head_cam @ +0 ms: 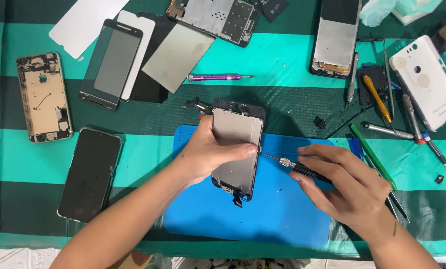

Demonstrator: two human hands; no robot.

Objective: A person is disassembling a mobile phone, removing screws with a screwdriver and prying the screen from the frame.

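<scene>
My left hand (208, 152) grips a phone screen assembly (236, 129), back side up with its grey metal plate showing, over a blue work mat (277, 209). My thumb lies across the plate. My right hand (345, 187) holds a small black-handled screwdriver (295, 166), its thin tip pointing left and touching the right edge of the assembly.
The striped green cloth holds a gold phone chassis (44, 97), a dark phone (89, 174), a black screen panel (111, 64), a grey plate (178, 57), a purple screwdriver (218, 77), a white back cover (427, 82), two opened frames (218, 17) (336, 42) and several tools (382, 129) at right.
</scene>
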